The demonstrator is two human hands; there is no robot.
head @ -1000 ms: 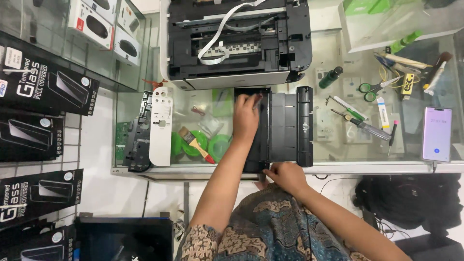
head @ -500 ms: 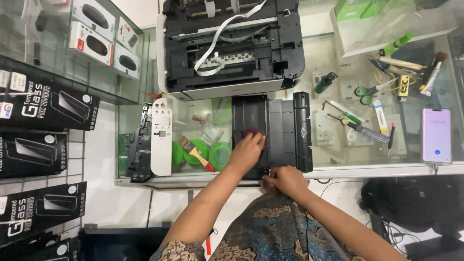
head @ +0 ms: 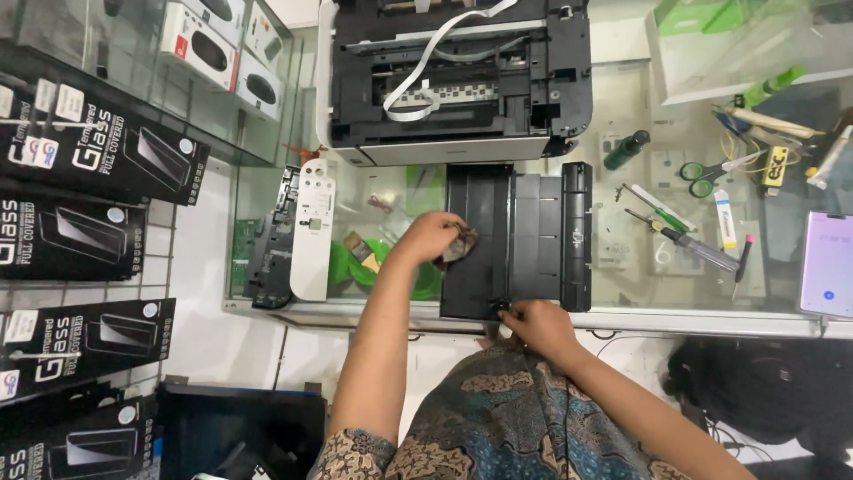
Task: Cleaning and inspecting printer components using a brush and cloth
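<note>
The left hand (head: 433, 238) has its fingers closed on a dark rag (head: 459, 246), seemingly wiping the black printer tray (head: 515, 236) lying flat on the glass desk (head: 640, 267), while the right hand (head: 536, 322) pinches its near edge, so the next stroke needs firm bracing.

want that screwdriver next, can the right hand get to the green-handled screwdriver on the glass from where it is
Probably yes. The right hand rests at the near edge of the black printer tray, and the green-handled screwdriver lies in the open on the glass counter just right of the tray, with nothing over it.
</note>
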